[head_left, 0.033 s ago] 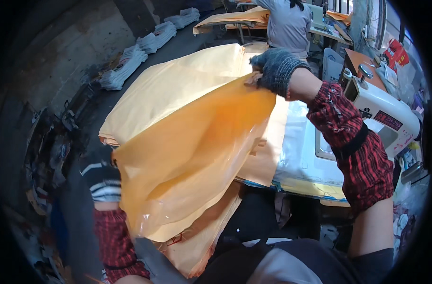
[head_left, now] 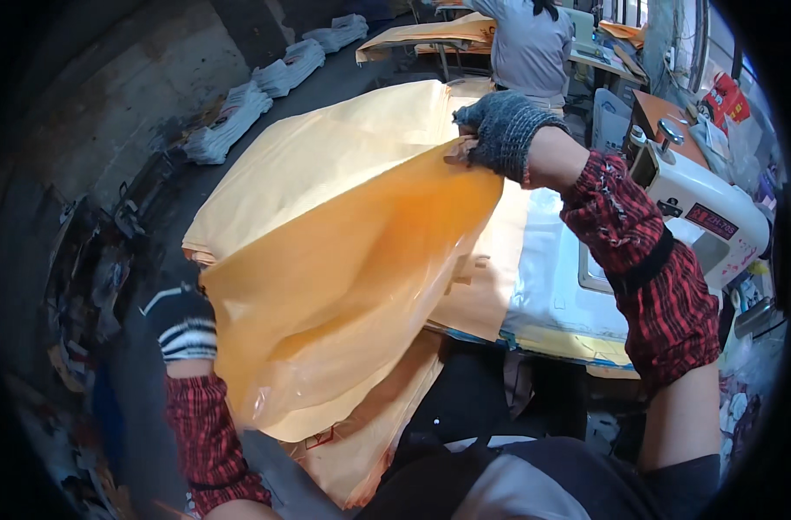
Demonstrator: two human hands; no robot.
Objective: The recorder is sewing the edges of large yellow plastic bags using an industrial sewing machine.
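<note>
An orange-yellow woven sack [head_left: 326, 286] is stretched at a slant between my hands, from lower left to upper right. My left hand [head_left: 184, 322], in a dark glove with a striped cuff, closes on its left edge; its fingertips are mostly hidden. A thin pale curved piece shows beside that hand; I cannot make out what it is. My right hand [head_left: 505, 132], in a grey-blue knitted glove, pinches the sack's upper right corner. Behind the held sack lies a stack of pale yellow sacks [head_left: 326, 139]. More sack material [head_left: 387, 425] hangs below, near my lap.
A white sewing machine [head_left: 707, 221] stands on the worktable [head_left: 551, 303] at right. Beyond it, a person [head_left: 531, 52] in a grey top works near a table of sacks [head_left: 426, 36]. White folded bundles [head_left: 231, 126] line the floor at left. Clutter fills the far right.
My left hand has shifted slightly left, with the sack's edge. My right hand has moved a little left and down. The sack's folds have changed slightly.
</note>
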